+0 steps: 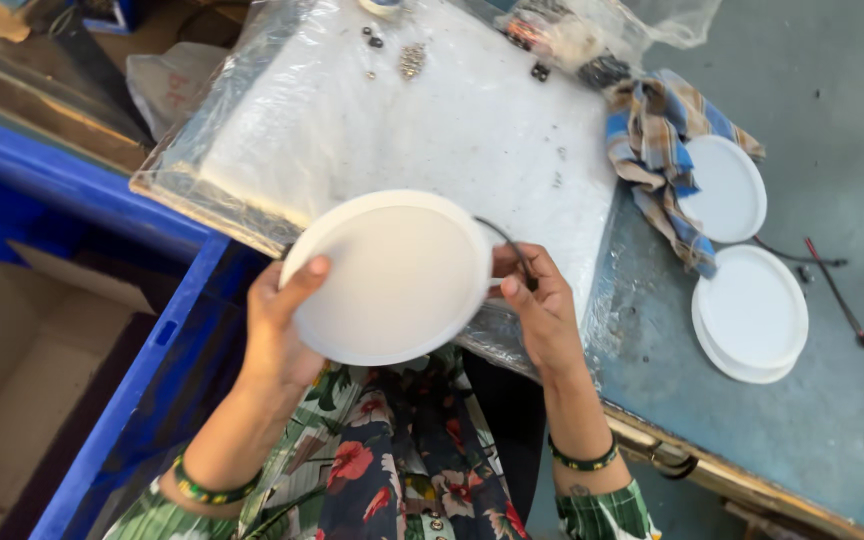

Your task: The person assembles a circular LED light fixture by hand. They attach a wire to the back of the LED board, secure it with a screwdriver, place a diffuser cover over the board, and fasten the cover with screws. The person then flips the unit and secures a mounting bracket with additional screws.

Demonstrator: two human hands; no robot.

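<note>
The grey-blue counter stretches ahead of and to the right of the hands, its near edge trimmed with a wooden strip. Directly ahead of both hands lies a white pad wrapped in clear plastic, with small metal parts scattered at its far end. Right of the right hand, a checked cloth lies partly over a white round disc; a stack of white discs sits nearer, with thin wires just beyond.
</note>
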